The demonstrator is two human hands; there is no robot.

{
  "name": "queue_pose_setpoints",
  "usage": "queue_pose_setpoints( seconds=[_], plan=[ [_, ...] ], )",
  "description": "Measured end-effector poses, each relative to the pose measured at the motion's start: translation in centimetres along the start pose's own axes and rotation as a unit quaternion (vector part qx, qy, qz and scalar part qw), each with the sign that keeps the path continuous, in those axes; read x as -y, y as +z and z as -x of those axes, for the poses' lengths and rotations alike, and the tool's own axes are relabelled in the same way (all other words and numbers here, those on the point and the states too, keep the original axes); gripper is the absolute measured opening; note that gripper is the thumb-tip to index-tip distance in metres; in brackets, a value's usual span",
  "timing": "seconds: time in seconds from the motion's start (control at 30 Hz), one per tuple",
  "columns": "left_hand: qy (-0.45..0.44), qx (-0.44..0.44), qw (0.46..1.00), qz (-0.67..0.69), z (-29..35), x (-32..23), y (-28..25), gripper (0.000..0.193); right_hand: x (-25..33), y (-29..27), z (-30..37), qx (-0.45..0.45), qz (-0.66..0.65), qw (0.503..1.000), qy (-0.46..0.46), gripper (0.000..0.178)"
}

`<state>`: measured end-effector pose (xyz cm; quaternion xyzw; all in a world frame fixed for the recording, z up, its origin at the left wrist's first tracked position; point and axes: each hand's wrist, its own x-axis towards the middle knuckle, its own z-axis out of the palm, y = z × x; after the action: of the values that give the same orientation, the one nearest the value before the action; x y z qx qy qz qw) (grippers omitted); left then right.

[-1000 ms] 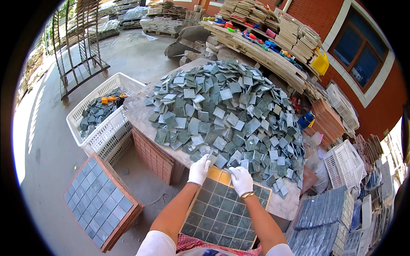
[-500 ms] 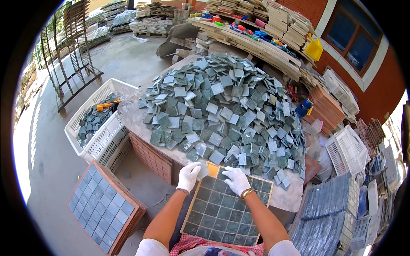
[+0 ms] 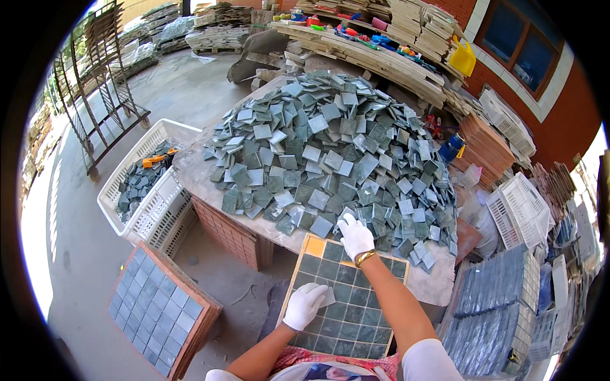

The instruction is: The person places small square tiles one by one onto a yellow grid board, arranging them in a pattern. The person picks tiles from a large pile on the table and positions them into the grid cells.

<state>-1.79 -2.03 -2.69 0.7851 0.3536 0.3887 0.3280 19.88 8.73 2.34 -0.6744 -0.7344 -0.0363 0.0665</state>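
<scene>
A shallow wooden-edged tray [image 3: 290,293] lies in front of me, filled with rows of square dark green stone tiles [image 3: 354,314]. Its far left corner shows bare yellow base [image 3: 313,246]. Over the tray's left part, my left hand [image 3: 305,307], in a white glove, is closed on a pale square tile [image 3: 328,296]. My right hand [image 3: 356,237], gloved too, reaches past the tray's far edge to the near side of a big heap of loose tiles [image 3: 311,154]. Its fingers are apart and touch the heap's edge; no tile shows clearly in them.
The heap rests on a worn table [image 3: 197,162]. Left of it stand a white plastic crate [image 3: 155,206] of tile pieces and a stack of tiled boards [image 3: 154,303]. Wrapped tile stacks [image 3: 486,298] are at the right. A wheeled metal rack [image 3: 95,95] stands far left.
My left hand has come down and nearer to me with its tile, from the tray's far left corner. My right hand has moved forward off the tray's far row to the heap.
</scene>
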Motion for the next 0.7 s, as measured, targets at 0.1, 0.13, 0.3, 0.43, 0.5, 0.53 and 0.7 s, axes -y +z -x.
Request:
queue_pose_setpoints(
  seconds=[0.1,0.13,0.3,0.43,0.5,0.53,0.7],
  plan=[
    [0.0,0.011,1.0,-0.001,0.0,-0.1,-0.2,0.021,-0.8,-0.2,-0.8,0.011,0.024,1.0,-0.01,0.025],
    [0.008,0.009,1.0,0.005,0.0,0.0,0.0,0.022,-0.9,-1.4,-0.9,0.043,-0.002,0.999,0.001,0.022],
    [0.01,0.002,1.0,-0.007,0.1,0.3,-0.1,0.022,-1.0,-3.0,-1.0,0.034,-0.248,0.965,0.075,0.015],
    [0.008,0.01,1.0,-0.009,0.0,0.0,0.2,0.022,1.2,-0.5,-0.2,0.048,-0.584,0.789,0.186,0.009],
    [0.011,0.01,1.0,-0.005,-0.1,0.1,0.4,0.022,2.0,1.6,0.1,0.062,-0.586,0.782,0.201,0.006],
    [0.01,0.01,1.0,-0.005,-0.1,0.2,0.3,0.022,2.6,2.3,0.4,0.041,-0.512,0.839,0.177,0.008],
    [0.013,0.013,1.0,-0.02,0.0,0.1,0.1,0.022,4.4,3.1,1.1,-0.014,-0.236,0.971,0.03,0.018]
  ],
)
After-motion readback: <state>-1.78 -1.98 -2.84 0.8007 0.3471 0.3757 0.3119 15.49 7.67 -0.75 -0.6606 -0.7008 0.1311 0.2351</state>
